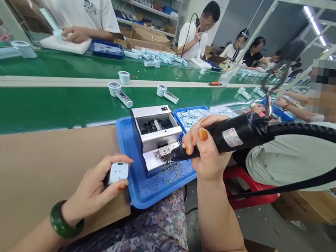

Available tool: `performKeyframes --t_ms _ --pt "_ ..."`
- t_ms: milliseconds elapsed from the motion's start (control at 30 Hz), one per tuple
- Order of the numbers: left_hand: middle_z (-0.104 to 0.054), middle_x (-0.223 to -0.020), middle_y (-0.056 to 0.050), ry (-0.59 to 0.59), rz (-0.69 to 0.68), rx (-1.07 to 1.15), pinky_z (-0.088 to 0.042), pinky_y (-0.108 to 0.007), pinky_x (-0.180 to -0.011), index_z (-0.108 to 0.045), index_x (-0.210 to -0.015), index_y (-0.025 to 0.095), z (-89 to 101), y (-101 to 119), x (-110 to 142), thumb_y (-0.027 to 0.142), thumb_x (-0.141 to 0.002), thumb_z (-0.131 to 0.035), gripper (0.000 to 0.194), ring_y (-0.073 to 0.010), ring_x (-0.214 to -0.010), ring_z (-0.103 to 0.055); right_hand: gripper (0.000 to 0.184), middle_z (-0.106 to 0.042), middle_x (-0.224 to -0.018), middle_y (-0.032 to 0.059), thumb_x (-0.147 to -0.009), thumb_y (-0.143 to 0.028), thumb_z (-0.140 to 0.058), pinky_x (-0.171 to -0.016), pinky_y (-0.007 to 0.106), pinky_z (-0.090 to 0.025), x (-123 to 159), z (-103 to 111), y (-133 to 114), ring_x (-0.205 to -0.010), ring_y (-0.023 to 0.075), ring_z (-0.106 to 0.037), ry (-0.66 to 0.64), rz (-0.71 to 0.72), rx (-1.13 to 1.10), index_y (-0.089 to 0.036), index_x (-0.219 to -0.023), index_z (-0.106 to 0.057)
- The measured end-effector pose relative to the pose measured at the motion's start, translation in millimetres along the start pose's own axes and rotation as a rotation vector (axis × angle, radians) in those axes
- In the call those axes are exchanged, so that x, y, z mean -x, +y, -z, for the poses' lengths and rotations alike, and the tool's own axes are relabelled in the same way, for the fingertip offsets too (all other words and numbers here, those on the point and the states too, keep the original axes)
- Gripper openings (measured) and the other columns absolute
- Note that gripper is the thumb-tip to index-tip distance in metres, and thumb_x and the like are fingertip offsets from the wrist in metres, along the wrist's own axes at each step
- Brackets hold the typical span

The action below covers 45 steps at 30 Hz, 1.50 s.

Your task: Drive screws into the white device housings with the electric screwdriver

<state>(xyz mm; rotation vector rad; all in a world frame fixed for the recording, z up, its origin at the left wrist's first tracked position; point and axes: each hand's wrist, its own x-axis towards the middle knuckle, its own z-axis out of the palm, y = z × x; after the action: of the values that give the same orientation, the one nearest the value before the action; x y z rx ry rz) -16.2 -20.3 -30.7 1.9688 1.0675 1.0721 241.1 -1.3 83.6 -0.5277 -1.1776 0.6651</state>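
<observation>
the blue tray [145, 203] sits at the edge of a cardboard-topped desk [24, 181], and a silver screw feeder [155, 128] stands on it, with small loose screws [170, 180] scattered over the tray floor in front of the feeder. just right of the tray, the person's right hand [210, 148] is clenched around a black electric screwdriver [235, 135], its orange-painted nails [202, 134] showing on the grip, and the tool's tip is pressed to the metal rail at the front of the feeder. a thick black cord [316, 131] curves away from the screwdriver's tail, and a metal hook [269, 106] hangs above it. just left of the tray, the left hand [93, 190] grasps a small white plastic casing [119, 172] between thumb and fingertips, holding it near the tray's rim but not on it, with a green bangle [65, 220] around that wrist. beyond the tray, a second blue tray [190, 118] holds pale flat parts, and a green conveyor belt [64, 116] carries white spools [124, 77] with small boxes lying beside them. right of the tray, a co-worker [299, 160] sits on a red stool [246, 186], and more workers sit farther along the belt.
</observation>
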Motion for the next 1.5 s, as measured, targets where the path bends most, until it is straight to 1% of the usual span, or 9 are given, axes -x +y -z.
performKeyframes --t_ms 267,433,567,733,933,1033,1133,1300,1500 --pt "-0.07 -0.096 -0.003 -0.002 -0.035 0.018 -0.054 -0.031 -0.07 -0.062 -0.126 0.024 2.1 -6 2 0.05 -0.105 -0.06 0.033 -0.0195 -0.076 -0.066 0.027 -0.053 -0.062 -0.0105 -0.09 -0.039 -0.083 -0.048 0.024 -0.044 7 -11 9 -0.046 0.0067 -0.051 -0.008 -0.128 0.063 -0.024 -0.088 -0.061" --pt "-0.07 -0.096 -0.003 -0.043 -0.104 -0.003 -0.054 -0.027 -0.067 -0.061 -0.13 0.024 1.1 -9 -1 0.045 -0.106 -0.06 0.031 -0.0176 -0.072 -0.066 0.028 -0.056 -0.059 -0.0101 -0.087 -0.038 -0.084 -0.047 0.023 -0.046 1 -11 -4 -0.044 0.0069 -0.052 -0.064 -0.354 0.069 -0.022 -0.088 -0.062" --pt "-0.074 -0.107 -0.004 -0.037 -0.224 -0.071 -0.054 -0.025 -0.069 -0.062 -0.129 0.025 -5.9 -1 -5 0.044 -0.106 -0.062 0.03 -0.0168 -0.075 -0.069 0.024 -0.055 -0.059 -0.0121 -0.087 -0.033 -0.081 -0.047 0.022 -0.047 -2 -18 -33 -0.04 0.0056 -0.049 0.04 -0.253 -0.163 -0.025 -0.087 -0.058" --pt "-0.075 -0.104 -0.006 -0.096 -0.283 -0.117 -0.055 -0.027 -0.072 -0.063 -0.125 0.023 -14.2 18 -9 0.049 -0.106 -0.062 0.032 -0.0183 -0.076 -0.071 0.025 -0.057 -0.062 -0.0101 -0.086 -0.03 -0.082 -0.049 0.026 -0.049 -3 -32 -65 -0.041 0.0073 -0.05 -0.087 -0.249 -0.233 -0.026 -0.085 -0.057" --pt "-0.074 -0.099 -0.006 -0.11 -0.279 -0.114 -0.055 -0.028 -0.071 -0.062 -0.124 0.021 -15.2 18 -9 0.051 -0.105 -0.06 0.035 -0.0192 -0.077 -0.07 0.023 -0.06 -0.065 -0.0096 -0.088 -0.028 -0.08 -0.051 0.028 -0.049 5 -47 -58 -0.042 0.0076 -0.054 -0.158 -0.232 -0.254 -0.027 -0.089 -0.057" --pt "-0.074 -0.098 -0.005 -0.114 -0.293 -0.105 -0.055 -0.027 -0.069 -0.061 -0.123 0.021 -14.9 18 -10 0.049 -0.106 -0.06 0.034 -0.0183 -0.076 -0.069 0.026 -0.06 -0.063 -0.0104 -0.087 -0.028 -0.083 -0.051 0.027 -0.047 8 -53 -59 -0.042 0.0067 -0.053 -0.114 -0.26 -0.243 -0.026 -0.088 -0.057" --pt "-0.074 -0.099 -0.006 -0.122 -0.285 -0.1 -0.055 -0.027 -0.069 -0.061 -0.123 0.021 -14.2 19 -11 0.049 -0.106 -0.06 0.034 -0.0182 -0.076 -0.07 0.034 -0.056 -0.059 -0.0118 -0.088 -0.035 -0.085 -0.049 0.027 -0.045 6 -59 -65 -0.039 0.0062 -0.05 -0.065 -0.304 -0.179 -0.026 -0.083 -0.053" --pt "-0.076 -0.102 -0.007 -0.132 -0.247 -0.066 -0.058 -0.029 -0.074 -0.062 -0.123 0.021 -12.8 21 -11 0.048 -0.103 -0.062 0.033 -0.0206 -0.081 -0.072 0.043 -0.053 -0.057 -0.0114 -0.089 -0.055 -0.082 -0.044 0.028 -0.042 3 -62 -69 -0.037 0.0074 -0.048 -0.127 -0.243 -0.162 -0.028 -0.082 -0.049" --pt "-0.077 -0.104 -0.008 -0.147 -0.226 -0.047 -0.059 -0.031 -0.078 -0.063 -0.121 0.021 -12.4 23 -10 0.051 -0.105 -0.06 0.035 -0.022 -0.085 -0.074 0.044 -0.051 -0.06 -0.0112 -0.09 -0.059 -0.078 -0.043 0.029 -0.043 8 -68 -66 -0.036 0.0069 -0.042 -0.078 -0.256 -0.117 -0.029 -0.081 -0.047"
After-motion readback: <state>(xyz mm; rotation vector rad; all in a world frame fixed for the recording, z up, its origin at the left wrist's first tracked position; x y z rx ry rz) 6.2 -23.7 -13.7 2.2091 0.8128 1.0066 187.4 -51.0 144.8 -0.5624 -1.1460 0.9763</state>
